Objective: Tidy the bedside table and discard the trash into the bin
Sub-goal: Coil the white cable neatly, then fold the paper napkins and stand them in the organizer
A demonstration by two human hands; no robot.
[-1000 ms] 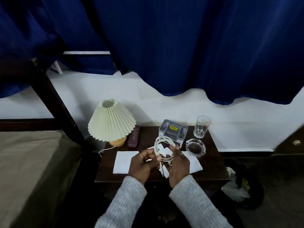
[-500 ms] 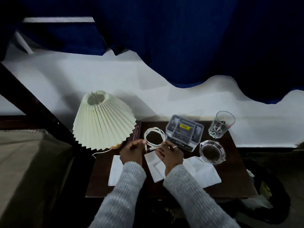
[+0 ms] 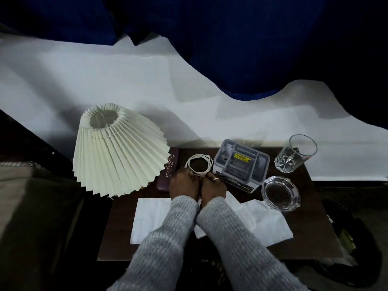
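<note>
A coiled white cable (image 3: 199, 164) lies on the dark wooden bedside table (image 3: 310, 234), between a maroon glasses case (image 3: 168, 171) and a grey organiser box (image 3: 241, 162). My left hand (image 3: 182, 185) and my right hand (image 3: 213, 186) sit side by side at the coil's near edge, fingers pinching the cable. White tissues lie on the table: one flat sheet (image 3: 149, 219) at the left and crumpled ones (image 3: 264, 221) at the right, partly under my sleeves. A dark bin with a liner (image 3: 352, 244) stands on the floor right of the table.
A pleated cream lamp (image 3: 117, 152) fills the table's back left corner. A glass ashtray (image 3: 280, 193) and a drinking glass (image 3: 296, 154) stand at the right. A bed (image 3: 27, 206) lies to the left; a white wall and blue curtain (image 3: 231, 38) are behind.
My hands carried the coiled cable from above the table's front to the back, between the case and the organiser box, and lowered it onto the surface. The view has moved closer and tilted down.
</note>
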